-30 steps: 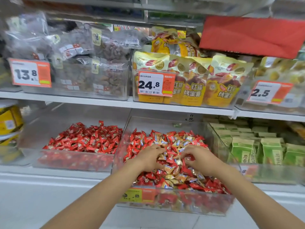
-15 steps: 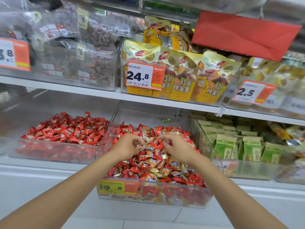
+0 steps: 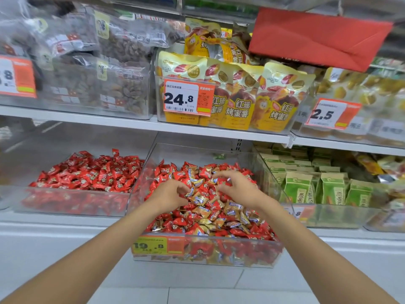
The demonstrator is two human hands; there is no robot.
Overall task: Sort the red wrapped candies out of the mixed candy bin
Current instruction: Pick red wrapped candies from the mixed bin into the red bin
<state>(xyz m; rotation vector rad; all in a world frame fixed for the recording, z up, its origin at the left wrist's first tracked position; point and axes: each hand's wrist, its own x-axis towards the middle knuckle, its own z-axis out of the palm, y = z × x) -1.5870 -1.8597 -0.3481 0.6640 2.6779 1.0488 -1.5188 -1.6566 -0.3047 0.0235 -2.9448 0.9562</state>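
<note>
Nearest the camera, two bare forearms come in from the bottom corners over a white shelf front. They meet over the clear plastic bin of mixed candy [image 3: 219,258], which has a yellow-and-orange 19.8 price tag [image 3: 153,245] on the left of its front wall. The bin's stuffed with red wrapped candies [image 3: 178,221] and gold wrapped candies [image 3: 200,199] all jumbled up. The gold ones run mostly down the middle, and the reds are thicker round the edges and at the back.

The left hand [image 3: 168,195] sits on the left-middle of the pile, knuckles up, fingers curled in toward a gold wrapper. Honestly can't tell if it's pinching anything or just poking at it. The right hand [image 3: 238,189] is just across from it, fingers spread wide and bent like a claw over the candies, nothing gripped that I can see. The hands are near each other, not touching.

Just beside the mixed bin on the left is a second clear plastic bin [image 3: 72,201] holding only a heap of red sweets [image 3: 94,172]. On the right are rows of green paper-look packs [image 3: 298,189].

On the shelf above are yellow stand-up pouches [image 3: 238,104] behind an orange 24.8 price tag [image 3: 188,98], with clear bags of brown snacks [image 3: 122,88] to their left. An orange 2.5 price tag [image 3: 328,115] sits to the right, and a big red paper sheet [image 3: 317,38] hangs top right.
</note>
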